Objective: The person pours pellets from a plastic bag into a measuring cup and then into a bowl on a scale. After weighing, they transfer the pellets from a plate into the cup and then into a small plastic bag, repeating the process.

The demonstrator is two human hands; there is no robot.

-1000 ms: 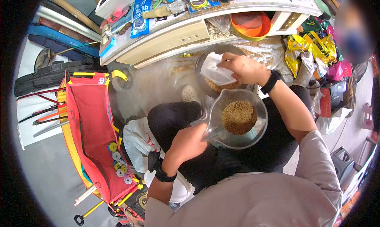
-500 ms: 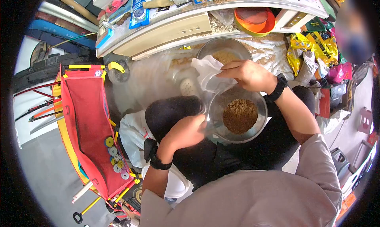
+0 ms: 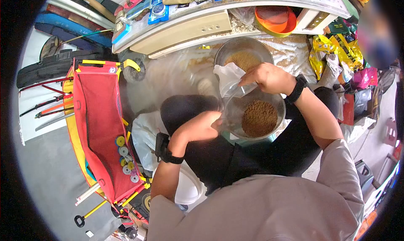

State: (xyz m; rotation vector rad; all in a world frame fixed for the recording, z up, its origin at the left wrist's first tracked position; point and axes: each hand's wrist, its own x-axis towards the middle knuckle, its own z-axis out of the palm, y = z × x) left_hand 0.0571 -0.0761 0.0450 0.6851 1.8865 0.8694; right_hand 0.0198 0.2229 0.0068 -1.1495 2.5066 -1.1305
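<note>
My right hand (image 3: 269, 78) pinches a translucent plastic bag (image 3: 227, 77), which hangs over the far left rim of the near bowl. This clear, round bowl (image 3: 281, 122) rests at my lap and holds a mound of brown crumbly powder (image 3: 259, 118). My left hand (image 3: 200, 126) is closed at the bowl's left rim, its fingertips blurred; whether it grips the rim or the bag's lower end cannot be made out. Just beyond, a second round bowl (image 3: 265, 51) contains lighter tan powder (image 3: 243, 61), partly covered by the bag.
A white counter (image 3: 181, 33) carries packets and small items. An orange bowl (image 3: 275, 26) stands on its lower shelf. Yellow packets (image 3: 324, 51) are heaped at the right. To the left is a red fabric case (image 3: 99, 115) with several spools (image 3: 123, 152). Crumbs lie on plastic sheeting (image 3: 290, 51).
My left hand has moved slightly up along the near bowl's left side. My right hand still holds the bag, now a little lower. The whole view has shifted slightly.
</note>
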